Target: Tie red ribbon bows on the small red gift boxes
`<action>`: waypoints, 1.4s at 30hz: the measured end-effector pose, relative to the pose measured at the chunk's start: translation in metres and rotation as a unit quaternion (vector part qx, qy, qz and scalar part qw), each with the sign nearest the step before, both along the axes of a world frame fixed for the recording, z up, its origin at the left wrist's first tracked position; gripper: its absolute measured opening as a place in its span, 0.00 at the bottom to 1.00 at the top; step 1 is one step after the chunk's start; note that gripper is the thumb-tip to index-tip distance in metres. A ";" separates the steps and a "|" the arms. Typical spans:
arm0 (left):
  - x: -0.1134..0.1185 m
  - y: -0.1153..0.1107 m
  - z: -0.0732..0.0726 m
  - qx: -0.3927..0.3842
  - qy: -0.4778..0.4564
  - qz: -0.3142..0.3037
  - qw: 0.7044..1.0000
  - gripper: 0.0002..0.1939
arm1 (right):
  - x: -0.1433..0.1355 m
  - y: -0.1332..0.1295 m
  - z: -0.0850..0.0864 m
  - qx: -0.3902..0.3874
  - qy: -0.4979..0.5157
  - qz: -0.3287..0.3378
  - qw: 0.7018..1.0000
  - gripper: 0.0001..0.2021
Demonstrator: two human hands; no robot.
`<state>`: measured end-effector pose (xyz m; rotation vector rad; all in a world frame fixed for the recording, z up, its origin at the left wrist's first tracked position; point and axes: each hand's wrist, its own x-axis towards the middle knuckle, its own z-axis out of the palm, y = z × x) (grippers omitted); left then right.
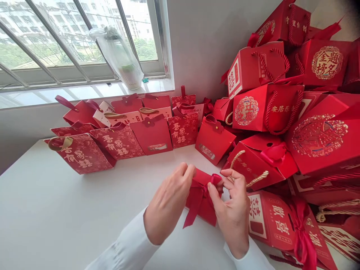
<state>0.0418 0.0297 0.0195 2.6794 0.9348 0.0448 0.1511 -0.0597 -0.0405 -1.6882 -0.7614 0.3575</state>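
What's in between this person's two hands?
In the head view, a red box with a red ribbon lies between the left hand and the right hand.

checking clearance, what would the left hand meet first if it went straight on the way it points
Probably the small red box by the left hand, then perhaps the windowed red bag beyond; depth is unclear.

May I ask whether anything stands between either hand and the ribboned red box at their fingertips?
Nothing visible but the ribbon on the red box: the right hand touches it; the left hand is at the box's edge.
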 end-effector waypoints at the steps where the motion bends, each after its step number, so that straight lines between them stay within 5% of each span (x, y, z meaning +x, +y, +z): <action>1: -0.001 0.001 0.000 -0.005 -0.005 0.004 1.000 0.13 | 0.001 0.000 0.001 -0.001 -0.006 0.003 1.000 0.13; 10: -0.016 0.009 0.013 -0.034 -0.076 -0.006 0.996 0.11 | 0.009 -0.008 0.001 0.019 -0.026 -0.010 0.999 0.16; 16: -0.015 0.020 0.000 -0.056 -0.127 -0.046 0.989 0.11 | 0.019 -0.002 -0.002 -0.014 -0.056 0.027 0.998 0.17; 20: -0.009 0.025 -0.009 -0.045 -0.141 -0.018 0.989 0.11 | 0.022 0.000 -0.010 -0.015 -0.026 0.026 0.999 0.15; 31: -0.027 0.037 0.002 -0.044 -0.113 -0.042 0.992 0.13 | 0.023 -0.020 -0.014 -0.012 0.024 0.041 0.999 0.17; 36: -0.040 0.063 -0.004 -0.130 -0.055 -0.083 0.986 0.23 | 0.026 -0.044 -0.020 -0.063 -0.017 0.053 0.997 0.18; 39: -0.037 0.079 -0.019 -0.231 -0.025 -0.152 0.961 0.41 | 0.023 -0.050 -0.030 -0.101 -0.044 0.074 0.991 0.20; 42: -0.028 0.087 -0.035 -0.288 -0.028 -0.190 0.938 0.43 | 0.019 -0.047 -0.041 -0.121 -0.057 0.097 0.986 0.21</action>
